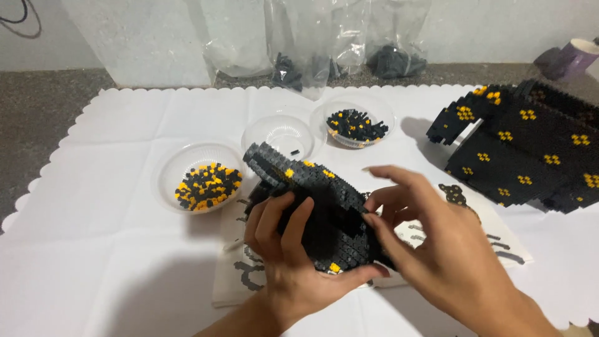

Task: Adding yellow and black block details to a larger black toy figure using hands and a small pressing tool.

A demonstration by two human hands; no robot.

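The brick panel (318, 206) was black with yellow studs. A larger brick model (530, 150) showed black with yellow clusters. The scalloped mat (106, 206) was white; the tabletop (37, 106) speckled grey.

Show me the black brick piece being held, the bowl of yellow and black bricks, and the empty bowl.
black brick piece (312, 193), head view, top face.
yellow-and-black bowl (171, 168), head view, left rim.
empty bowl (277, 128), head view, inner wall.

Black brick-built slab (324, 212) with scattered yellow studs, partly assembled, held tilted above the white bench cloth, its top edge raised toward the bowls, lower edge resting in the left hand (284, 262), right hand (437, 243) touching its right side
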